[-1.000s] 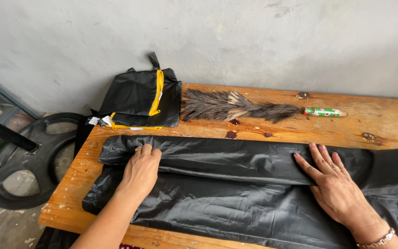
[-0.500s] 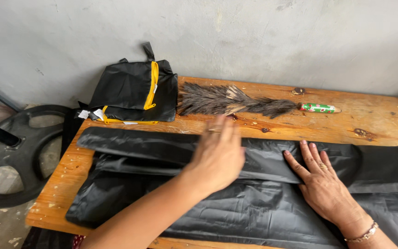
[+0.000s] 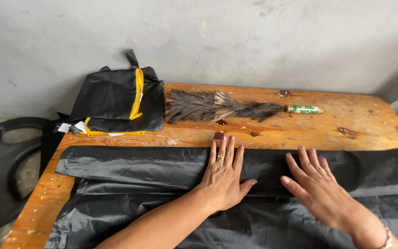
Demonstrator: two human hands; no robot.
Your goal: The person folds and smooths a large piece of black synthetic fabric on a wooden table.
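A long black garment (image 3: 130, 170) of thin shiny fabric lies spread along the near half of a wooden table (image 3: 346, 120), with a folded band across its top. My left hand (image 3: 223, 177) lies flat on that band near the middle, fingers spread and pointing away from me, a ring on one finger. My right hand (image 3: 318, 186) presses flat on the same fabric just to the right, a bracelet at its wrist. Neither hand grips anything.
A folded black bag with yellow trim (image 3: 118, 101) sits at the table's far left corner against the grey wall. A feather duster (image 3: 226, 107) with a green patterned handle (image 3: 304, 109) lies along the back. A dark round weight plate (image 3: 1, 161) rests on the floor left of the table.
My left hand has slid rightward along the fabric from the left end to the middle, beside my right hand. The view has shifted slightly.
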